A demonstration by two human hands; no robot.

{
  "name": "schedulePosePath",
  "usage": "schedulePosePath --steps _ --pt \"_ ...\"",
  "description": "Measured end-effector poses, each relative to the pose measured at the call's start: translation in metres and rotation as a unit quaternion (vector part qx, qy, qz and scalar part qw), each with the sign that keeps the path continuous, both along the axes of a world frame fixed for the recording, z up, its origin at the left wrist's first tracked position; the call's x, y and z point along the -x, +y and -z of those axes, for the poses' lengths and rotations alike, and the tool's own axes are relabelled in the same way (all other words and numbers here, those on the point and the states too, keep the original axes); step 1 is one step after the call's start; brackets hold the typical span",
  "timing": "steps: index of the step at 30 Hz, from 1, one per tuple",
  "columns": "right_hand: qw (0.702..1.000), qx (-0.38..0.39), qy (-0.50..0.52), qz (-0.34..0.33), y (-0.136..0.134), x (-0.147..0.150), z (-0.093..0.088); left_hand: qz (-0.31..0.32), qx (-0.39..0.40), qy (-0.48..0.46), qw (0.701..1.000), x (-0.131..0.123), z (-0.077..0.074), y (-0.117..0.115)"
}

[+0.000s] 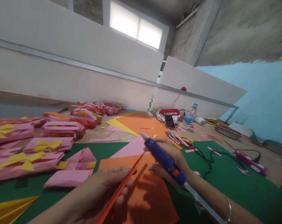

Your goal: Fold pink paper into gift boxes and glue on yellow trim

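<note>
Two hands work over the orange paper sheet (145, 193) on the green mat (225, 177). The left hand (103, 186) has its fingers clenched on a folded orange paper strip (122, 186) that slants across the sheet. The right hand (171, 158) grasps a blue glue gun (164, 160), nozzle near the strip's upper end. Pink paper boxes with yellow bows (26, 158) lie left of the sheet; scissors (178, 140) lie beyond it.

Worktop (274, 168) w/ green mat (225, 177). On mat: orange sheet (150, 196), pink folded pieces (71, 169), yellow paper (10, 208), black cable (207, 157). On bare surface: water bottle (189, 115), phone (170, 121), scissors (181, 141), pink-yellow bows (26, 146) at left.
</note>
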State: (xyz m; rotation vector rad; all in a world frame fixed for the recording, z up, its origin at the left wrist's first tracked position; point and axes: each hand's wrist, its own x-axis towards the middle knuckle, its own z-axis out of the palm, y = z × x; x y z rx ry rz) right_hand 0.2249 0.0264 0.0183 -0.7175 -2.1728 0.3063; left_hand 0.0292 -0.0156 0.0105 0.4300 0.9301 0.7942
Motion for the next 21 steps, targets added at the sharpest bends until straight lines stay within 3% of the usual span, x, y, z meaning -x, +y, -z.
schedulePosePath --steps 3,7,10,16,21 --pt "0.995 -0.064 -0.054 -0.06 0.012 0.004 0.01 0.038 0.047 0.001 0.998 -0.001 0.014 0.004" --pt "0.996 -0.039 -0.057 -0.048 0.019 0.002 0.024 0.039 0.067 0.049 0.996 -0.003 0.026 0.005" --pt "0.999 0.003 -0.038 -0.036 0.015 0.002 0.025 0.049 0.085 0.044 0.994 -0.004 0.022 -0.001" --pt "0.998 0.033 -0.051 -0.026 0.007 0.007 0.025 -0.02 0.047 0.042 0.998 -0.009 0.008 -0.011" --pt "0.995 0.035 -0.073 -0.053 0.006 0.009 0.024 0.005 0.044 0.038 0.998 -0.013 -0.003 -0.009"
